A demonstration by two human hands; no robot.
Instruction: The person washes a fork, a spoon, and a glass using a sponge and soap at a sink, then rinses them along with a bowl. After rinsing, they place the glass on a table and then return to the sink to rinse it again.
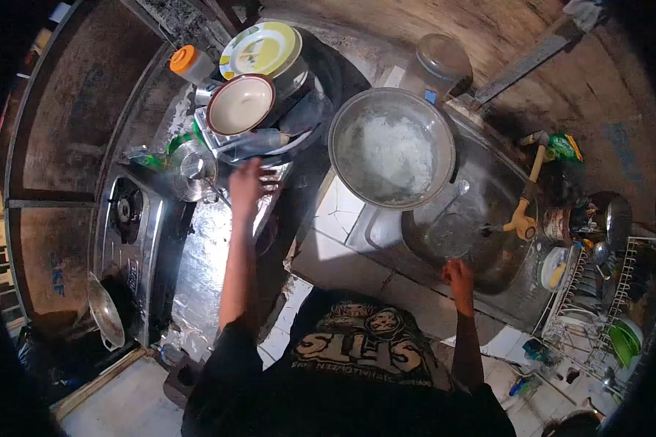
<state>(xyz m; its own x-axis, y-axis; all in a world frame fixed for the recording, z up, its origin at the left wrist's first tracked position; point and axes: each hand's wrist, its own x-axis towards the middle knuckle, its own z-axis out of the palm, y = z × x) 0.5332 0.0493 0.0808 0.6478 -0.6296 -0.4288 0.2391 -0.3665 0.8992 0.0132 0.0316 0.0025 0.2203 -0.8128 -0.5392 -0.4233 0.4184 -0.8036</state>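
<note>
My left hand [249,188] is over the metal counter [204,255], fingers apart, just below a plastic bag [255,144] and a stack with a red-rimmed bowl [241,105]. A clear glass container [194,171] stands to its left. My right hand [457,277] hangs at the near edge of the sink [488,269], its fingers curled; whether they hold anything is too small to tell. A large metal pot [391,149] with whitish contents sits at the sink's far left. Water runs from the yellow tap [521,220] into the sink.
A gas stove [127,218] and a wok [106,312] are at the left. An orange-lidded jar [189,62] and yellow plate [259,49] stand at the back. A dish rack [583,291] with green bowls [625,342] is at the right.
</note>
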